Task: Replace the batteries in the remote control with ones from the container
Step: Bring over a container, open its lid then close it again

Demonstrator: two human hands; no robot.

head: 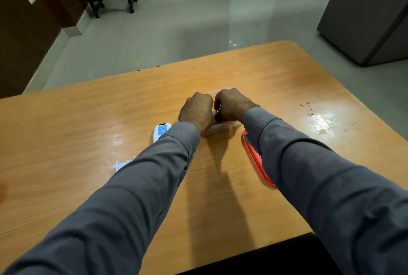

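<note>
The remote control (161, 131) lies on the wooden surface (66, 124) at about nine o'clock from the container, mostly hidden under the left sleeve; only its white end with a blue label shows. A white piece (122, 164) nearer the person, at about seven o'clock from the remote, looks like the battery cover, so the remote seems already opened. The clear container (223, 125) sits mid-surface with both hands over it, and its red lid (257, 160) lies off at about five o'clock, partly under the right sleeve. The left hand (197, 113) is curled at the container's left side; whether its fingers grip the wall I cannot tell. The right hand (231, 106) is curled down into the container, and whether it pinches a battery is hidden. Judging from this, opening is done; taking fresh batteries is in hand, and fitting them and closing the cover are left.
</note>
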